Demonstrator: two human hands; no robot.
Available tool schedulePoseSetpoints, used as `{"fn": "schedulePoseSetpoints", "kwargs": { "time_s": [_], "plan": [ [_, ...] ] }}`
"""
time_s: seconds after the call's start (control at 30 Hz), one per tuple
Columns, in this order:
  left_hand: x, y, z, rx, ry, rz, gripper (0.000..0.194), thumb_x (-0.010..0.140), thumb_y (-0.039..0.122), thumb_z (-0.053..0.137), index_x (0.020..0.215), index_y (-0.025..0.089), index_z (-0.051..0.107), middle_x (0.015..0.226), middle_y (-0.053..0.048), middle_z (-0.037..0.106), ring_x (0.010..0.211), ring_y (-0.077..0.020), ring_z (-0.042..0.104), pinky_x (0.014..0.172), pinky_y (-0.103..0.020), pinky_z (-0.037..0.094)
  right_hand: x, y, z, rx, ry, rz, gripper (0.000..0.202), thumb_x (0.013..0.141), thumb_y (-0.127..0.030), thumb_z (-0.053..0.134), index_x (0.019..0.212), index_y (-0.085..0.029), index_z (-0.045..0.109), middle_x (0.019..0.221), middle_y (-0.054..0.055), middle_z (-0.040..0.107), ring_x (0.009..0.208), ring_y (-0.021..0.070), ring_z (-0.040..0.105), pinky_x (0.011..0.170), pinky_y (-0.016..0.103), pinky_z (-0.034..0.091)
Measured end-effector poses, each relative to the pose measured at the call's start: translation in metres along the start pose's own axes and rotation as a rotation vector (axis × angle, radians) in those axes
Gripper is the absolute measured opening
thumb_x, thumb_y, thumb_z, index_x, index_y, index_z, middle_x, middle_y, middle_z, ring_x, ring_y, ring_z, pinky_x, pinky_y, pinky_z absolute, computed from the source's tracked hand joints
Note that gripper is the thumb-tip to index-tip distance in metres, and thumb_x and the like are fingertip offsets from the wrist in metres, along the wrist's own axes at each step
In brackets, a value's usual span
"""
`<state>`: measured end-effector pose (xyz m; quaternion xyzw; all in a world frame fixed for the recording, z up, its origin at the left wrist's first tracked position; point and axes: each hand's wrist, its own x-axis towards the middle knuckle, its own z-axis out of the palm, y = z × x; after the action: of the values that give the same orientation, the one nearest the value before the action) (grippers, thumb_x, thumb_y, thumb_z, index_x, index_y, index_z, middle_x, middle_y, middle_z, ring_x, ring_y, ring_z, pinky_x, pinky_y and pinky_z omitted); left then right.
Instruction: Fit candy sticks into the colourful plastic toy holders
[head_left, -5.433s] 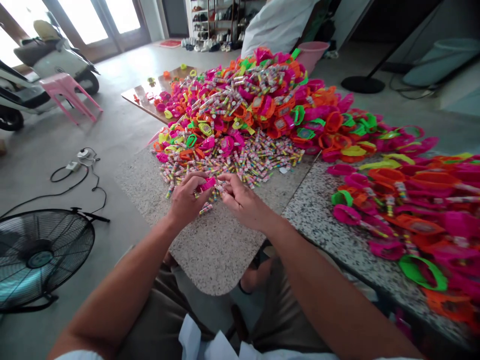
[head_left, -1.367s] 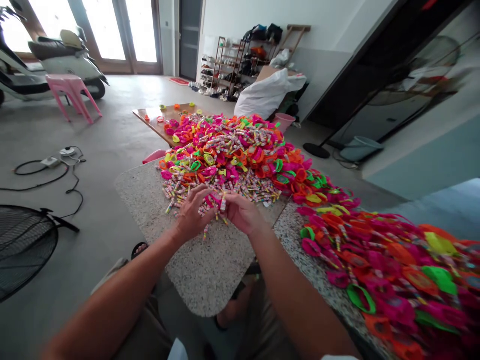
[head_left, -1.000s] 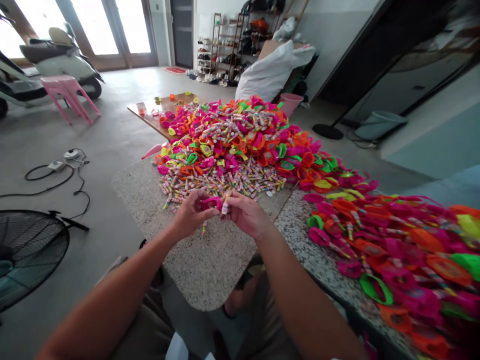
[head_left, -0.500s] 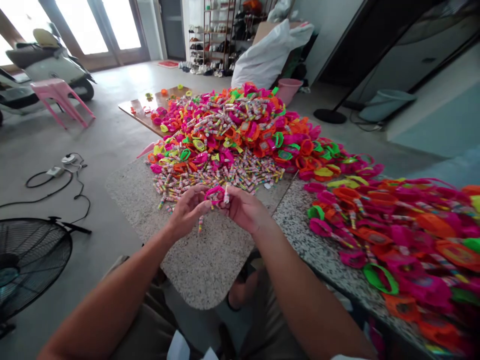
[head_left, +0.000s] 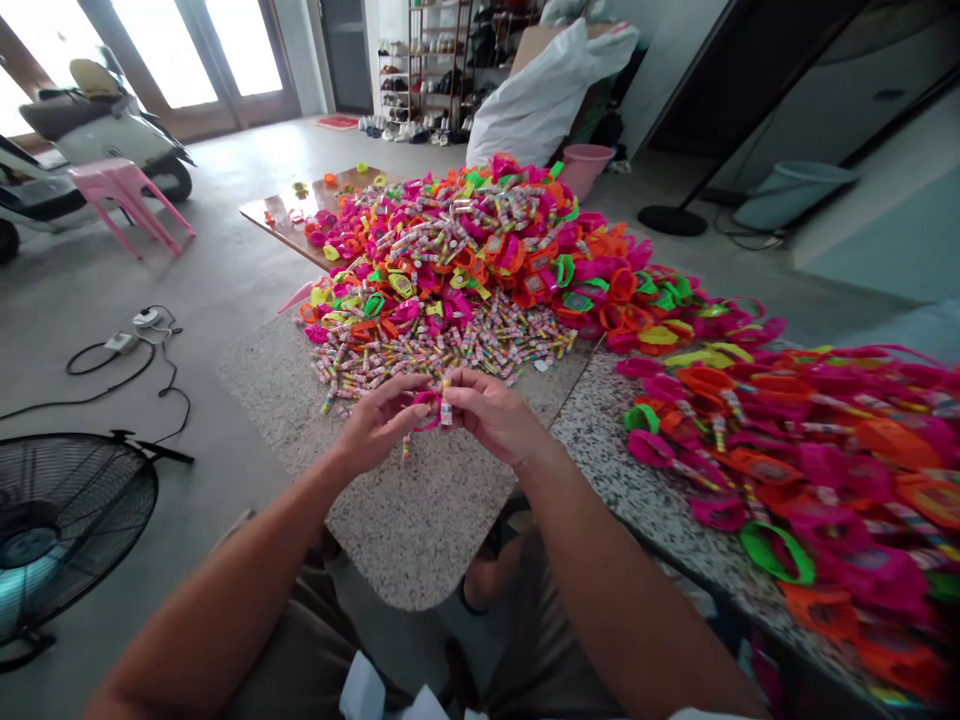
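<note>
Above the speckled stone table (head_left: 420, 540), my left hand (head_left: 379, 425) pinches a pink toy watch band (head_left: 427, 411). Close against it, my right hand (head_left: 491, 412) holds a small wrapped candy roll (head_left: 447, 403) upright between thumb and fingers. The band and the roll meet or nearly meet; the exact contact is hidden by the fingers. One loose candy roll (head_left: 406, 446) lies on the stone just below my left hand. Beyond my hands spreads a heap of candy rolls (head_left: 375, 365), with a tall pile of coloured toy watches (head_left: 517, 260) behind it.
More watches with candy rolls attached (head_left: 817, 480) cover the right-hand stone table (head_left: 600, 460). A black fan (head_left: 67, 530) stands at the left, near a cable on the floor. Farther back are a pink stool (head_left: 124, 185), a scooter, a white sack (head_left: 525, 100) and a pink bucket (head_left: 585, 170).
The candy roll in my right hand has come slightly left, in front of the pink band's right side. The band is turned and more covered by fingers. The whole view has shifted slightly.
</note>
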<state>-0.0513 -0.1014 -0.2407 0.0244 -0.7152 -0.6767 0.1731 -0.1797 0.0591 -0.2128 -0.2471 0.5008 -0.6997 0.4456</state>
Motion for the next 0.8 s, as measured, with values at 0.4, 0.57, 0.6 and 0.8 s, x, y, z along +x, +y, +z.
{"fn": "schedulePoseSetpoints", "kwargs": {
  "time_s": [0.4,0.57,0.6,0.8],
  "plan": [
    [0.007,-0.004,-0.007,-0.03,0.006,-0.199,0.047,0.075,0.045,0.092,0.103,0.018,0.066,0.089,-0.002,0.067,0.075,-0.0126,0.06,0.07,-0.026,0.049,-0.001,0.005,-0.01,-0.485,-0.014,-0.175,0.016,0.088,-0.035,0.069,0.092,-0.023,0.06,0.083,-0.001,0.063,0.072,0.0144,0.055,0.065,0.027,0.042],
    [0.006,-0.004,-0.008,0.174,0.162,-0.073,0.042,0.078,0.045,0.09,0.084,0.018,0.058,0.076,0.003,0.054,0.07,-0.0109,0.048,0.064,-0.024,0.04,-0.006,0.002,-0.005,-0.677,0.071,-0.223,0.012,0.091,-0.032,0.066,0.091,-0.023,0.059,0.086,0.0,0.067,0.078,0.0166,0.061,0.071,0.03,0.046],
    [0.005,-0.004,-0.008,0.223,0.168,-0.057,0.041,0.08,0.045,0.089,0.082,0.018,0.058,0.075,0.003,0.053,0.07,-0.0111,0.046,0.064,-0.024,0.039,-0.007,0.002,-0.004,-0.708,0.07,-0.221,0.011,0.091,-0.032,0.066,0.092,-0.023,0.06,0.083,-0.001,0.067,0.075,0.0164,0.061,0.07,0.03,0.046],
    [0.003,-0.003,-0.007,0.284,0.156,0.033,0.042,0.084,0.052,0.085,0.083,0.019,0.059,0.077,0.002,0.053,0.071,-0.0125,0.047,0.067,-0.026,0.041,-0.009,0.001,0.007,-0.771,0.09,-0.317,0.009,0.094,-0.031,0.066,0.096,-0.025,0.072,0.088,0.001,0.072,0.077,0.0179,0.06,0.07,0.03,0.044]
  ]
}}
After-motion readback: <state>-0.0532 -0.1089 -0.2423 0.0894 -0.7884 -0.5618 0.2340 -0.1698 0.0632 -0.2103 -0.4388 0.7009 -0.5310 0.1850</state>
